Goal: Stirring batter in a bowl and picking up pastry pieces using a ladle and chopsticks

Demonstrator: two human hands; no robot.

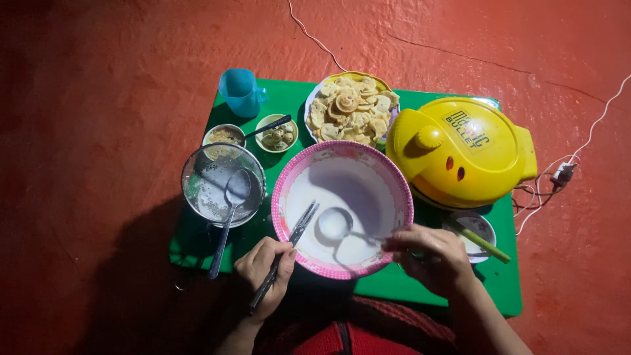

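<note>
The pink bowl (342,209) holds white batter; right hand (430,258) grips a ladle (334,223) in it, left hand (266,268) clamps tongs (284,255) at its rim. Behind it, a plate (351,108) of small cakes.

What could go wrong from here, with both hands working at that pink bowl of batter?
The pink bowl overhangs the near edge of the green table, so a push from the right hand on the ladle might tip it toward the lap. The tongs in the left hand rest on its rim and could drip or slip. The white cord trails from the yellow cooker and could snag.
</note>
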